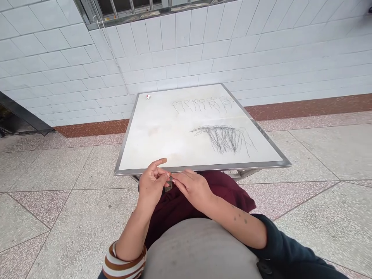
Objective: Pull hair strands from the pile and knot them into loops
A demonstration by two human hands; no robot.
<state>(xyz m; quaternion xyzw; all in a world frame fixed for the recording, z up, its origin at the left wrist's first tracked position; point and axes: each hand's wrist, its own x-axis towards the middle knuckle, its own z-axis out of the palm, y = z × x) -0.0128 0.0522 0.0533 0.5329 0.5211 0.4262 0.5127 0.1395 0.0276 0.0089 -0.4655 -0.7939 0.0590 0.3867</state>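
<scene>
My left hand (150,185) and my right hand (195,188) meet over my lap, at the near edge of a white-topped table (139,145). Between their fingertips is a small grey-green piece (170,179), mostly covered by the fingers, so its kind does not show. The left thumb pinches it from one side while the left index finger points outward, its tip wrapped or coloured tan. From the other side, the right thumb and fingers press together on the piece. Under the hands lies dark red cloth (215,190) across my legs.
Pencil-like scribbles (226,139) and a row of drawn loops (200,104) mark the tabletop. A small white and red object (148,97) sits in its far left corner. Behind the table rises a tiled wall (186,54) with a barred window (130,7). The floor (72,224) is speckled stone.
</scene>
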